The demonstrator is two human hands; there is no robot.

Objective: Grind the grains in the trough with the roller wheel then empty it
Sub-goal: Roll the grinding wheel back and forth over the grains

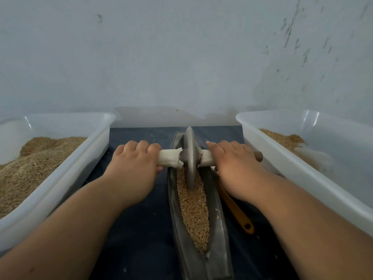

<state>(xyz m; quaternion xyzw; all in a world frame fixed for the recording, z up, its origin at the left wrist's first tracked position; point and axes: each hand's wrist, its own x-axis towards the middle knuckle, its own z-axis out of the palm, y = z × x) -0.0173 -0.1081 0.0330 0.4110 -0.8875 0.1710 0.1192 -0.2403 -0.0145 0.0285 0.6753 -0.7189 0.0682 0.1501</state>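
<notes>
Pale blue-grey wall [181,57], scuffed at the upper right, closes off the back. Below it a dark blue cloth [137,229] covers the work surface.

The trough [218,249], a long grey boat-shaped channel, lies on the cloth between the two hands and runs away from the person. Tan grains [194,215] fill its groove from the near end up to the wheel. A few lie loose on the trough's rim and on the cloth.

The wheel [190,156], a grey disc, stands upright on edge in the groove, towards the far end, with its lower rim sunk in the grains. Its axle [168,157], wrapped in white cloth on both sides, crosses the trough.

The left hand [135,164] grips the axle's left part. Its fingers [141,146] are curled over the top, and the thumb is below. The right hand [236,168] holds the right part, its fingers [228,147] bent over the wrap. A bare wooden end [259,156] sticks out just beyond them.

Outside the left fingers sits a white tub [60,188] heaped with tan grain. Outside the right fingers sits a second tub [302,172], with a smaller pile at its far end.

Under the right wrist, just beside the trough, lies an orange handle [238,213] with a hole in its near end. Its far end is hidden by the hand.
</notes>
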